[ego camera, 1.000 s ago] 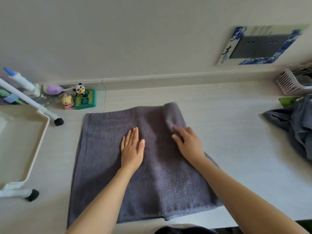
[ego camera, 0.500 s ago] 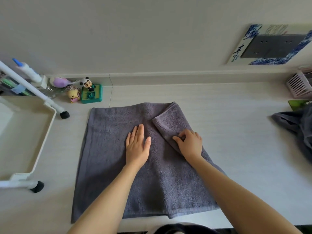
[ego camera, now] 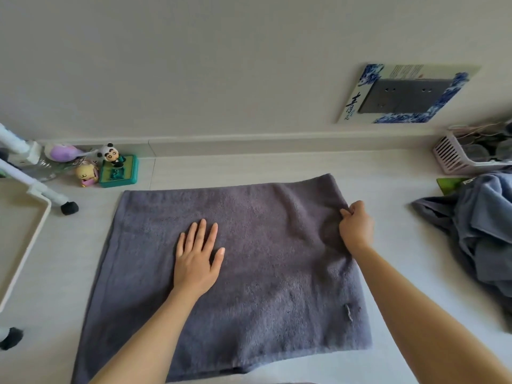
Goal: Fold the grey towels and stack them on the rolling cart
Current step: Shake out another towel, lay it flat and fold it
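A grey towel [ego camera: 271,295] lies spread flat on the pale counter [ego camera: 410,314] in front of me. My left hand [ego camera: 198,256] presses flat on its middle with straight fingers. My right hand [ego camera: 356,225] pinches the towel's right edge near the far right corner, fingers curled around the cloth. The white rolling cart [ego camera: 22,236] stands at the left edge, its tray showing bare and two black feet visible. A heap of grey-blue towels [ego camera: 482,231] lies at the right edge.
Small toy figures and a green box [ego camera: 116,170] stand against the wall at the back left. A pink slatted basket [ego camera: 465,156] sits at the back right, beside a green item [ego camera: 450,184]. A blue-patterned socket plate [ego camera: 407,95] hangs on the wall.
My right hand pulled the folded-over right part of the towel back out to the right, so the towel now lies open. My left hand stayed pressed on the middle.
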`<action>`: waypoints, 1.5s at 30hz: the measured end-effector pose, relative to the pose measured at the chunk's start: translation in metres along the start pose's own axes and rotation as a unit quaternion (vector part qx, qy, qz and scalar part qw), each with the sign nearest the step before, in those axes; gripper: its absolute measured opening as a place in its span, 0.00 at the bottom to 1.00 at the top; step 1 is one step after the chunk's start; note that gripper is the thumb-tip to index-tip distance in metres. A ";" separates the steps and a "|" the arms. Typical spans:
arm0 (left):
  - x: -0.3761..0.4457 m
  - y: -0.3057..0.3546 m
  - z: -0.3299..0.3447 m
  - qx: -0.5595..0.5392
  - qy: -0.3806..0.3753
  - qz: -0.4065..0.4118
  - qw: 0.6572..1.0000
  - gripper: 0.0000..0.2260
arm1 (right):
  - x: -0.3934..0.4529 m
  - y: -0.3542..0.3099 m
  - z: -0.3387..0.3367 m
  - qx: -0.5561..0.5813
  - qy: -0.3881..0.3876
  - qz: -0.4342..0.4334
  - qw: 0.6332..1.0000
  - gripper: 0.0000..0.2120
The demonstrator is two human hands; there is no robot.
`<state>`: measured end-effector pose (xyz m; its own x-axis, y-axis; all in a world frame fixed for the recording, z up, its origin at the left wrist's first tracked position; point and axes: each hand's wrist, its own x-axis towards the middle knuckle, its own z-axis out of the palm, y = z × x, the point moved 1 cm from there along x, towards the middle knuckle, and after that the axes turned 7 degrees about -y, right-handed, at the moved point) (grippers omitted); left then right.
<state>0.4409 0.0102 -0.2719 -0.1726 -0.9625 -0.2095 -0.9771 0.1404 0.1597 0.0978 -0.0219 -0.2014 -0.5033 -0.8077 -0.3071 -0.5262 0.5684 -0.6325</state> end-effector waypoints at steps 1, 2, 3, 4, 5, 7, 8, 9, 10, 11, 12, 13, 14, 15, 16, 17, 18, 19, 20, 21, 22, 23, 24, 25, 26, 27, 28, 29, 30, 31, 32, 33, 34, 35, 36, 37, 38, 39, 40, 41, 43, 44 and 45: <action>0.001 0.001 0.000 0.006 -0.005 0.001 1.000 0.29 | 0.004 0.004 -0.001 -0.004 0.001 0.000 1.000 0.04; 0.003 0.002 0.000 0.012 -0.009 0.001 1.000 0.30 | 0.008 0.007 -0.001 -0.013 -0.007 0.002 1.000 0.04; 0.004 0.003 0.000 0.014 -0.014 0.000 1.000 0.30 | 0.011 0.011 0.001 -0.032 -0.021 0.009 0.999 0.02; 0.005 0.003 0.000 0.014 -0.015 -0.002 1.000 0.29 | 0.012 0.014 0.005 -0.058 -0.033 0.019 0.998 0.02; 0.005 0.006 -0.002 0.013 -0.016 -0.006 1.000 0.30 | 0.014 0.016 0.008 -0.079 -0.042 0.031 0.996 0.06; 0.008 0.015 -0.006 -0.002 -0.007 -0.021 1.000 0.31 | 0.015 0.015 0.013 -0.089 -0.041 0.040 0.994 0.15; 0.008 0.021 -0.007 -0.015 -0.001 -0.031 0.999 0.31 | 0.015 0.014 0.015 -0.091 -0.036 0.033 0.995 0.18; 0.009 0.029 -0.009 -0.028 0.006 -0.035 0.999 0.31 | 0.015 0.013 0.017 -0.098 -0.033 0.019 0.994 0.21; 0.009 0.036 -0.008 -0.035 0.014 -0.033 0.999 0.31 | 0.014 0.013 0.019 -0.112 -0.036 0.006 0.993 0.23; 0.009 0.042 -0.006 -0.035 0.016 -0.027 0.999 0.30 | 0.014 0.014 0.022 -0.125 -0.045 -0.003 0.991 0.23; 0.008 0.046 -0.004 -0.025 0.013 -0.021 0.999 0.30 | 0.016 0.016 0.023 -0.131 -0.054 -0.009 0.990 0.22; 0.006 0.049 -0.002 -0.010 0.005 -0.018 1.000 0.30 | 0.018 0.019 0.023 -0.128 -0.061 -0.012 0.990 0.19; 0.005 0.049 0.000 0.005 -0.001 -0.019 1.000 0.30 | 0.020 0.021 0.022 -0.118 -0.063 -0.011 0.991 0.17; 0.005 0.049 0.002 0.016 -0.005 -0.023 1.000 0.30 | 0.022 0.023 0.020 -0.105 -0.063 -0.009 0.992 0.15; 0.006 0.049 0.003 0.024 -0.005 -0.029 0.999 0.30 | 0.024 0.024 0.018 -0.094 -0.062 -0.007 0.994 0.14; 0.009 0.051 0.002 0.025 -0.004 -0.039 0.999 0.31 | 0.025 0.024 0.017 -0.087 -0.062 -0.008 0.994 0.14; 0.012 0.054 -0.001 0.017 0.001 -0.051 0.999 0.31 | 0.024 0.024 0.018 -0.089 -0.062 -0.009 0.994 0.15; 0.016 0.062 -0.004 0.003 0.008 -0.058 0.998 0.32 | 0.023 0.023 0.019 -0.102 -0.055 -0.015 0.993 0.16; 0.021 0.073 -0.009 -0.012 0.011 -0.053 0.998 0.33 | 0.021 0.023 0.021 -0.132 -0.033 -0.033 0.990 0.19; 0.026 0.089 -0.013 -0.025 0.011 -0.029 0.999 0.34 | 0.017 0.023 0.024 -0.172 -0.005 -0.060 0.983 0.22; 0.030 0.107 -0.016 -0.037 0.007 0.006 0.999 0.33 | 0.012 0.021 0.027 -0.207 0.020 -0.097 0.973 0.24; 0.035 0.125 -0.017 -0.044 0.000 0.041 0.998 0.33 | 0.005 0.020 0.032 -0.230 0.036 -0.145 0.962 0.25; 0.040 0.141 -0.017 -0.040 -0.011 0.068 0.997 0.31 | -0.001 0.019 0.038 -0.243 0.036 -0.205 0.948 0.24; 0.045 0.152 -0.014 -0.028 -0.016 0.086 0.996 0.30 | -0.007 0.019 0.045 -0.265 0.014 -0.266 0.927 0.23; 0.048 0.159 -0.009 -0.011 -0.020 0.093 0.995 0.29 | -0.012 0.022 0.053 -0.297 -0.020 -0.317 0.900 0.22; 0.051 0.161 -0.003 0.007 -0.019 0.091 0.996 0.28 | -0.014 0.028 0.058 -0.326 -0.049 -0.346 0.878 0.22; 0.053 0.160 0.003 0.027 -0.012 0.086 0.996 0.28 | -0.010 0.034 0.058 -0.340 -0.068 -0.347 0.872 0.23; 0.054 0.156 0.008 0.039 -0.010 0.079 0.996 0.28 | -0.004 0.040 0.055 -0.342 -0.074 -0.324 0.879 0.24; 0.053 0.154 0.011 0.043 -0.014 0.072 0.996 0.28 | 0.004 0.046 0.050 -0.339 -0.070 -0.289 0.892 0.24; 0.053 0.153 0.011 0.039 -0.019 0.066 0.997 0.29 | 0.011 0.050 0.043 -0.336 -0.062 -0.253 0.905 0.26; 0.052 0.152 0.009 0.034 -0.024 0.062 0.997 0.30 | 0.018 0.052 0.037 -0.337 -0.057 -0.219 0.914 0.27; 0.054 0.154 0.006 0.023 -0.033 0.058 0.998 0.31 | 0.024 0.050 0.034 -0.338 -0.056 -0.196 0.919 0.27; 0.056 0.156 0.005 0.007 -0.040 0.052 0.998 0.31 | 0.025 0.044 0.035 -0.336 -0.046 -0.190 0.921 0.27; 0.059 0.158 0.003 -0.009 -0.038 0.050 0.998 0.31 | 0.023 0.036 0.038 -0.330 -0.041 -0.206 0.920 0.27; 0.062 0.161 0.001 -0.015 -0.031 0.056 0.998 0.30 | 0.020 0.029 0.042 -0.317 -0.043 -0.244 0.915 0.26; 0.064 0.162 0.000 -0.009 -0.022 0.065 0.998 0.28 | 0.015 0.026 0.047 -0.308 -0.062 -0.293 0.903 0.25; 0.066 0.162 0.000 0.005 -0.017 0.074 0.997 0.27 | 0.011 0.028 0.052 -0.309 -0.077 -0.339 0.885 0.24; 0.068 0.160 0.003 0.023 -0.011 0.076 0.997 0.27 | 0.009 0.033 0.055 -0.318 -0.090 -0.361 0.872 0.24; 0.067 0.159 0.005 0.039 -0.012 0.073 0.996 0.27 | 0.010 0.038 0.055 -0.324 -0.094 -0.357 0.871 0.24; 0.067 0.159 0.007 0.049 -0.012 0.070 0.996 0.27 | 0.016 0.040 0.052 -0.320 -0.091 -0.332 0.883 0.24; 0.067 0.159 0.007 0.047 -0.017 0.066 0.997 0.28 | 0.031 0.040 0.048 -0.307 -0.062 -0.278 0.908 0.26; 0.068 0.159 0.007 0.046 -0.022 0.067 0.996 0.28 | 0.038 0.037 0.045 -0.302 -0.056 -0.250 0.918 0.27; 0.068 0.159 0.007 0.045 -0.023 0.069 0.996 0.28 | 0.044 0.032 0.045 -0.299 -0.055 -0.224 0.926 0.29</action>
<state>0.2727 -0.0317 -0.2676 -0.3090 -0.9211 -0.2368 -0.9507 0.2922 0.1041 0.0895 -0.0463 -0.2675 -0.0875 -0.9760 -0.1995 -0.9672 0.1312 -0.2176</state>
